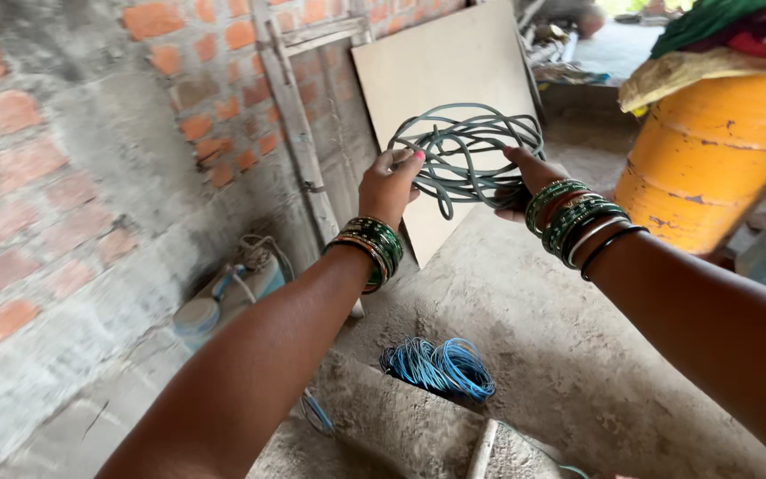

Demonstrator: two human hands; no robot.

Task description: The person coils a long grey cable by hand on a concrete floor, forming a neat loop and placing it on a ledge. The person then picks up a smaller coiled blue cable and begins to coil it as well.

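**Up high, a grey-green cable coil held between two hands**

Here the coil of grey-green cable (467, 153) hangs in the air in front of a pale board (454, 71) that leans on the brick wall (64, 160). The left hand (389, 184) has its fingers (408, 162) clamped on the coil's left edge; the right hand (525, 177) has its fingers closed around the right edge, thumb over the strands.

To handle this well, I judge both grips should gather every loop, since one end droops loose below the bundle and could snag. Keeping the hands level and apart would hold the rounds in a flat ring.

The cable looks smooth, rubbery and springy, its loops uneven. Both wrists carry stacked green and gold bangles (372, 241). Below, a blue wire coil (441, 365) lies on the rough, dusty cement floor (560, 355). A dented yellow drum (711, 155) with peeling paint stands at right, cloth heaped on top.
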